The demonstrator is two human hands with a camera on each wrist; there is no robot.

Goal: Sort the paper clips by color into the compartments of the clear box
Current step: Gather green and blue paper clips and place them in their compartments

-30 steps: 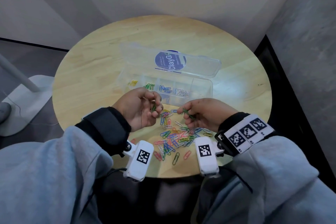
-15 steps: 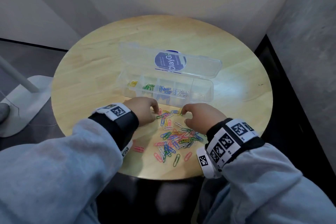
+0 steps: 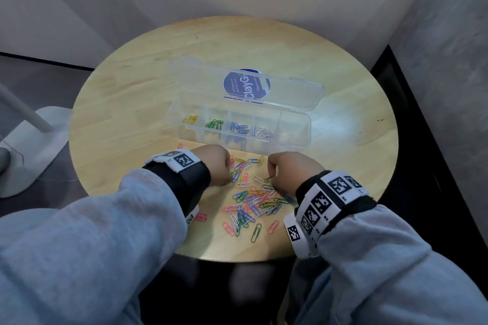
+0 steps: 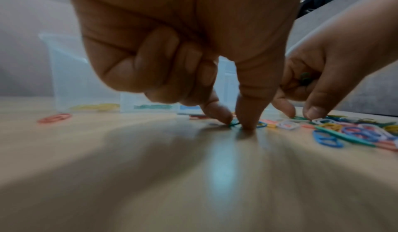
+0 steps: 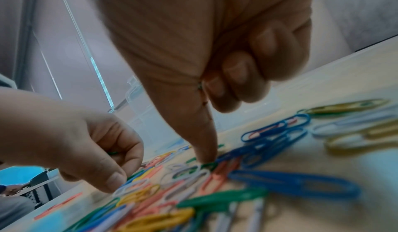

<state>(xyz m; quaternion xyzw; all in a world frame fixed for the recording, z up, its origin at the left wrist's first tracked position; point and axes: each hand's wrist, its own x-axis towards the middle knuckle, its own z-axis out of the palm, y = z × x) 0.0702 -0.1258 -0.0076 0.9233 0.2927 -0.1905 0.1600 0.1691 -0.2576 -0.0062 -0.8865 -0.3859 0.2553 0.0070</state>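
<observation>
A pile of mixed colored paper clips [image 3: 250, 200] lies on the round wooden table [image 3: 132, 82], in front of the clear box [image 3: 303, 137]. The box's lid [image 3: 290, 92] stands open; its compartments hold yellow [image 3: 190, 119], green [image 3: 215, 124], blue [image 3: 239, 127] and white clips [image 3: 264, 131]. My left hand [image 4: 237, 123] is palm down at the pile's left edge and pinches a green clip [image 4: 233, 123] against the table. My right hand [image 5: 207, 160] presses a fingertip on another green clip [image 5: 210, 165], with green clips [image 4: 304, 79] tucked in its curled fingers.
A few pink clips [image 3: 201, 217] lie apart left of the pile, one more [image 3: 180, 145] near the box's front left. The table's near edge is just behind the pile. A white stand base [image 3: 26, 145] sits on the floor at left; walls close in behind and at right.
A second ago both hands were turned palm up above the pile with green clips in the fingers. They have since rolled palm down and dropped onto the pile.
</observation>
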